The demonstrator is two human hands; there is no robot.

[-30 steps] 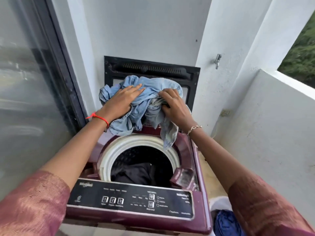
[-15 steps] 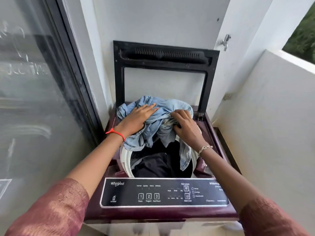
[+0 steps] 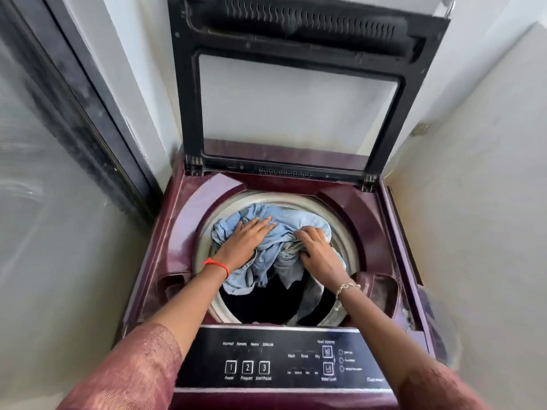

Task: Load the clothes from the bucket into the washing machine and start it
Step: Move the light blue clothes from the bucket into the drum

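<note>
- the washing machine, a maroon top-loader, stands in a narrow corner with its lid raised upright against the back wall, black frame around a clear pane.
- the pale blue garment lies bunched in the mouth of the drum, filling the far half of the opening; a loose tail hangs down on the right side, inside the rim.
- the left hand lies flat on the left part of the garment, fingers straight and together, pressing on the cloth without gripping it.
- the right hand is clenched on a bunched fold at the right of the garment, fingers curled into the cloth.
- below the garment the drum is dark; what lies there cannot be told.
- both forearms cross over the control panel at the near edge, covering its left and right ends; the numbered buttons in the middle show between them.
- a red thread sits on the left wrist, a thin chain bracelet on the right; rust-pink sleeves fill the lower corners.
- a glass door in a dark frame stands close on the left, a white wall close on the right.
</note>
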